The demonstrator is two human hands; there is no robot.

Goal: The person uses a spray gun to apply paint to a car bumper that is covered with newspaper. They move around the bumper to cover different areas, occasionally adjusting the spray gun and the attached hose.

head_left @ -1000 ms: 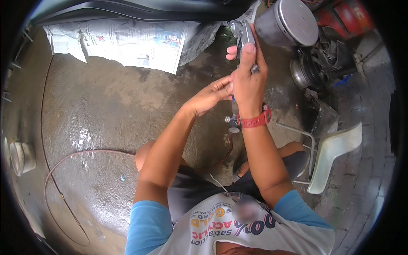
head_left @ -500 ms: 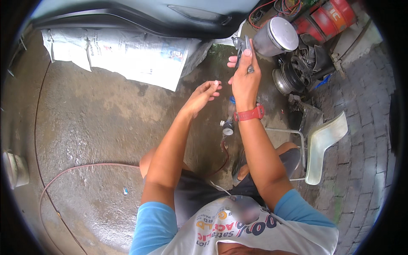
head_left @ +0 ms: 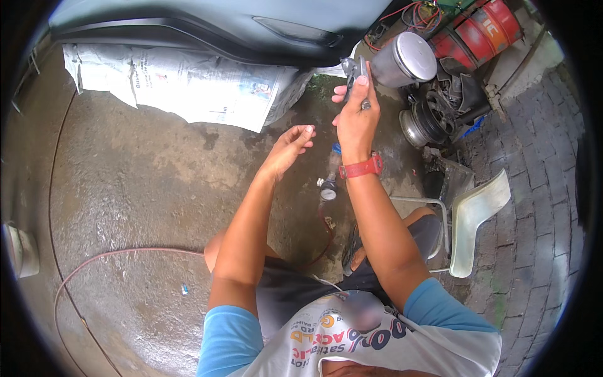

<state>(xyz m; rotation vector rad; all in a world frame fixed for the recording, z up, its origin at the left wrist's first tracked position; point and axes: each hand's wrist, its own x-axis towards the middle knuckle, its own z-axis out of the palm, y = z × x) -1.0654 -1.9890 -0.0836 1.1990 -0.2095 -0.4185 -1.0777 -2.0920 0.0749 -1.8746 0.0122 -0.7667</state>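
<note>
My right hand (head_left: 359, 125), a red watch at its wrist, is wrapped round a metal spray gun (head_left: 352, 70). The gun points away from me, close to the lower edge of a grey car body panel (head_left: 201, 19). Most of its handle is hidden by my hand. Below that hand show a blue fitting (head_left: 336, 149) and a round-faced pressure gauge (head_left: 328, 193) on the air line. My left hand (head_left: 287, 151) hangs to the left of the gun, apart from it. Its fingers are curled with the thumb against them, and nothing shows in them.
Newspaper sheets (head_left: 188, 88) hang under the panel. To the right stand a lidded metal pot (head_left: 402, 60), a red drum (head_left: 483, 31), a wheel rim (head_left: 418, 122) and a pale chair (head_left: 477, 220). A reddish hose (head_left: 132, 251) and a dark cable (head_left: 53, 169) cross the wet floor.
Both hands have shifted slightly left and a little toward me in the picture. The grip on the spray gun is unchanged.
</note>
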